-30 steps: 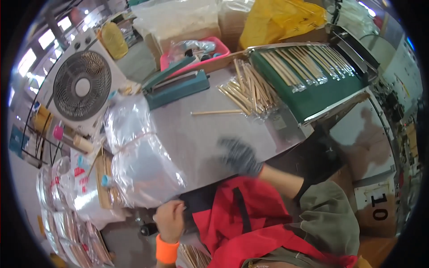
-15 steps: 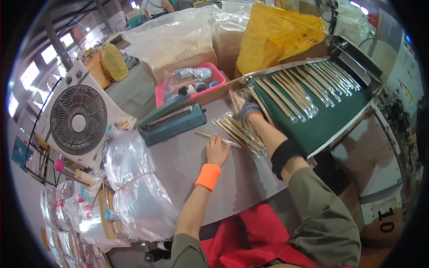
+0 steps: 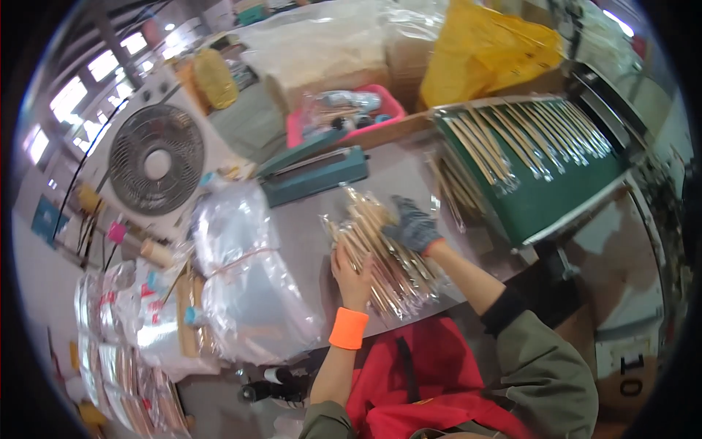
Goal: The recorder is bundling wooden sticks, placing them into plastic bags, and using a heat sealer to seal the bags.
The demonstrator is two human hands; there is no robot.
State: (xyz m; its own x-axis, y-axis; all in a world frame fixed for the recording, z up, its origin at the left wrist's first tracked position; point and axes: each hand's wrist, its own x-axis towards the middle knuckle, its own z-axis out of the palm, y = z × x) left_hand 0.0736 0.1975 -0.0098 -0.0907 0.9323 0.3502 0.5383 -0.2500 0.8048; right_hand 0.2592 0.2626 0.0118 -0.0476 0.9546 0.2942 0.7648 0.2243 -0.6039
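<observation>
A pile of thin wooden sticks in clear plastic sleeves [image 3: 380, 263] lies on the grey table in front of me. My left hand [image 3: 352, 276], bare with an orange wristband, grips the pile's left side, its fingers curled against the sticks. From the right, my right hand [image 3: 414, 225] in a grey knitted glove presses on the pile, slightly blurred. Some fingertips are hidden among the sleeves. More sleeved sticks [image 3: 457, 192] lie to the right, beside the green board [image 3: 541, 208], on which a row of sleeved sticks [image 3: 479, 150] is spread.
A teal bar sealer [image 3: 318, 179] stands behind the pile, before a pink basket [image 3: 294, 132] of odds and ends. Stacked clear bags [image 3: 252, 293] lie at the left, with a box fan [image 3: 156, 164] beyond. A yellow bag [image 3: 486, 55] is at the back.
My right hand has come back toward me from the board's far left corner. The sticks now lie nearer in a larger, gathered pile, and my left hand has moved onto its side.
</observation>
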